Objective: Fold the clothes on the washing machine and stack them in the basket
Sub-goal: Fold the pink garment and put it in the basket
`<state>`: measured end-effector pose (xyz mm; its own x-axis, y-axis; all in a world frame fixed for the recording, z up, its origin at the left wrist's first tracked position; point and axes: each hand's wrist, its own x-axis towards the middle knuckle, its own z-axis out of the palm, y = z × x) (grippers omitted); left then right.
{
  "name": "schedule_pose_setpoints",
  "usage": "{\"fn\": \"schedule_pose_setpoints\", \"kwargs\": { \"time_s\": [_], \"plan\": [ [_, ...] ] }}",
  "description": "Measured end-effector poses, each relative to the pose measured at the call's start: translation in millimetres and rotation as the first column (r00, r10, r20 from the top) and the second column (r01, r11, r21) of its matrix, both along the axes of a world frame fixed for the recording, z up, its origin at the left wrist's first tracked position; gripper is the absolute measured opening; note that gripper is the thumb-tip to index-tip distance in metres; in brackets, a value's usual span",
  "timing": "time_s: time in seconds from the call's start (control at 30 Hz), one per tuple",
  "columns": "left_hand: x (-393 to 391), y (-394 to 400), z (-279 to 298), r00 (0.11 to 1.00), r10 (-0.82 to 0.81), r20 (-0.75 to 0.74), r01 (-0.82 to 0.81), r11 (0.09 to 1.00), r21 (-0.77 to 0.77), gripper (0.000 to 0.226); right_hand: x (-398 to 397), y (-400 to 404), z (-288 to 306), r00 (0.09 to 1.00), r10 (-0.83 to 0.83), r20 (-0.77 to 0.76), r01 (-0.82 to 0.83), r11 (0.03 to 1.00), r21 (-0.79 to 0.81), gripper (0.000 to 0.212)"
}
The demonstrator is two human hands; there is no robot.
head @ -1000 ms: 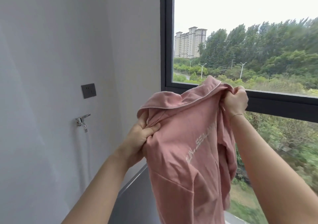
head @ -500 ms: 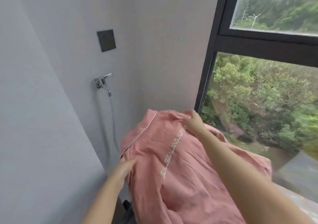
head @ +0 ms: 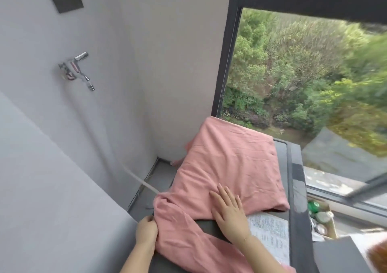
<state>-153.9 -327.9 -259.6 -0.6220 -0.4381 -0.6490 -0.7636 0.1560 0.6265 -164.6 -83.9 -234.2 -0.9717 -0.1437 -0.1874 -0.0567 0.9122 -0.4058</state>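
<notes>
- Shirt (head: 226, 168): held up at the window a second ago, now spread on the washer (head: 293, 193), centre frame.
- Left hand (head: 146, 232): grips the sleeve edge.
- Right hand (head: 229, 212): flat, fingers straight, smoothing cloth; folding can start.

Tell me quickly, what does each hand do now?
Left hand: grips the edge of the pink garment.
Right hand: open, lying flat on the garment.
</notes>
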Motion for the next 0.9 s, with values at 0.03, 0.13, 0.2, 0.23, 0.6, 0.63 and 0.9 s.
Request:
{"fn": "schedule_pose_setpoints", "kwargs": {
  "time_s": [0.03, 0.13, 0.2, 0.23, 0.6, 0.63, 0.9],
  "plan": [
    [2.9, 5.0, 5.0, 0.997, 0.059, -0.057, -0.060, 0.998, -0.007, 0.022, 1.8, 2.9, -1.5, 1.000, -0.028, 0.005, 0.028, 0.999, 0.028, 0.075],
    [10.4, 14.9, 28.2, 0.922, 0.284, -0.262, -0.288, 0.957, 0.022, 0.031, 9.4, 8.0, -3.7, 0.995, -0.102, 0.015, 0.099, 0.989, 0.107, 0.071],
    [12.8, 20.0, 41.8, 0.859, 0.328, -0.394, -0.339, 0.940, 0.043, 0.036, 16.2, 14.4, -4.7, 0.988, -0.154, 0.032, 0.149, 0.981, 0.122, 0.069],
    [11.9, 23.2, 43.9, 0.847, 0.309, -0.431, -0.329, 0.944, 0.031, 0.036, 18.2, 18.0, -5.5, 0.985, -0.168, 0.032, 0.163, 0.979, 0.120, 0.070],
    [23.3, 83.9, 24.3, 0.794, -0.466, -0.392, 0.132, 0.760, -0.636, 0.028, 25.6, 78.9, 21.2, 0.560, -0.710, 0.426, 0.711, 0.150, -0.687, 0.022],
    [23.9, 87.7, 22.5, 0.805, -0.457, -0.379, 0.118, 0.749, -0.652, 0.030, 25.4, 85.6, 20.9, 0.459, -0.698, 0.549, 0.732, -0.053, -0.679, 0.019],
    [17.8, 95.8, 19.4, 0.801, -0.445, -0.401, 0.049, 0.716, -0.697, 0.019, -13.1, 100.9, 42.9, 0.419, -0.403, 0.814, 0.713, -0.409, -0.570, 0.040]
  ]
}}
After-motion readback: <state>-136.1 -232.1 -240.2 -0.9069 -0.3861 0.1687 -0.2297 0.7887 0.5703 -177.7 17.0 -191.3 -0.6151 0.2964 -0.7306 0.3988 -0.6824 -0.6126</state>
